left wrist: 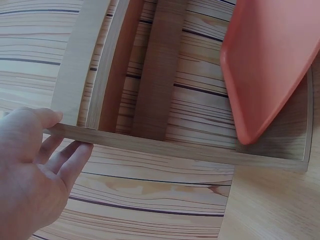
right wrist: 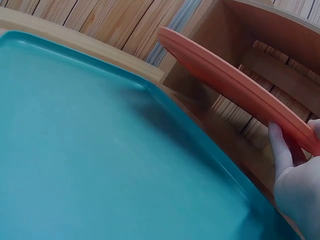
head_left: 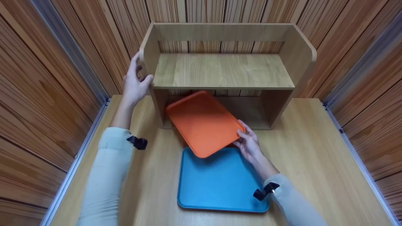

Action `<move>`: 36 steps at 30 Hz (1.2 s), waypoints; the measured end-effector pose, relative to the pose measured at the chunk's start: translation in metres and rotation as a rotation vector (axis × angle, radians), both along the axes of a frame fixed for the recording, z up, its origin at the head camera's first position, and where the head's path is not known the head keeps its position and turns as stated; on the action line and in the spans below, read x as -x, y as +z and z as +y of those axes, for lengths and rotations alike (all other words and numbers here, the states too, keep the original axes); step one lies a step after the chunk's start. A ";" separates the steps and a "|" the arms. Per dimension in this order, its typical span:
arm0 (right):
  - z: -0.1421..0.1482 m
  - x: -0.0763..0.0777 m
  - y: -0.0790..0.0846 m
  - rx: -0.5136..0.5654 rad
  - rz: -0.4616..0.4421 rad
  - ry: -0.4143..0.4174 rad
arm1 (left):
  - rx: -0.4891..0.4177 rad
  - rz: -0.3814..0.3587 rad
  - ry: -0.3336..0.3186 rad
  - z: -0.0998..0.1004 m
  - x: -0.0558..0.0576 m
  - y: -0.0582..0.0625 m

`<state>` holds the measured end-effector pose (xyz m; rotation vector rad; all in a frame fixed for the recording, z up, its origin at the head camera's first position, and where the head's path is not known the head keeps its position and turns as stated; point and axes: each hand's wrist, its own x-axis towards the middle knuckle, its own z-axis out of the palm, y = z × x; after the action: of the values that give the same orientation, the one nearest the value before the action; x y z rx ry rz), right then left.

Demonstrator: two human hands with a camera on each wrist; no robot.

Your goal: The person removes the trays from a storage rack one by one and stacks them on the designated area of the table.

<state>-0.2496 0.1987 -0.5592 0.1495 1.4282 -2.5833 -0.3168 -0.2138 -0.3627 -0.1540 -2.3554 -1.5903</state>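
An orange tray (head_left: 205, 125) is held tilted in front of the lower compartment of a wooden shelf (head_left: 223, 70), its far edge reaching in under the middle board. My right hand (head_left: 249, 146) pinches the tray's right corner, thumb on top and fingers beneath, as the right wrist view also shows. On the left, my left hand (head_left: 136, 81) grips the front edge of the shelf's side panel (left wrist: 165, 149), with the thumb inside and the fingers outside. A blue tray (head_left: 221, 185) lies flat on the table below the orange tray, which overlaps its far edge in the head view.
The shelf stands at the back of a light wooden table (head_left: 326, 163). Wood-plank walls (head_left: 40, 78) close in the back and both sides, with metal rails (head_left: 75, 169) along the table's side edges.
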 end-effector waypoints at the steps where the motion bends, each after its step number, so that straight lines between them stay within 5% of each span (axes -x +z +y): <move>1: 0.003 0.000 0.001 -0.003 0.003 0.009 | 0.002 -0.001 0.001 0.000 0.000 0.000; 22: 0.065 -0.005 -0.001 -0.008 0.186 0.266 | -0.004 0.028 -0.003 0.000 0.003 -0.001; 36: 0.100 -0.009 -0.005 0.014 0.196 0.346 | -0.005 0.002 0.005 0.000 0.004 -0.001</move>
<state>-0.2410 0.2992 -0.5647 -0.3332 1.3551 -2.3713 -0.3208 -0.2138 -0.3635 -0.1476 -2.3481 -1.5931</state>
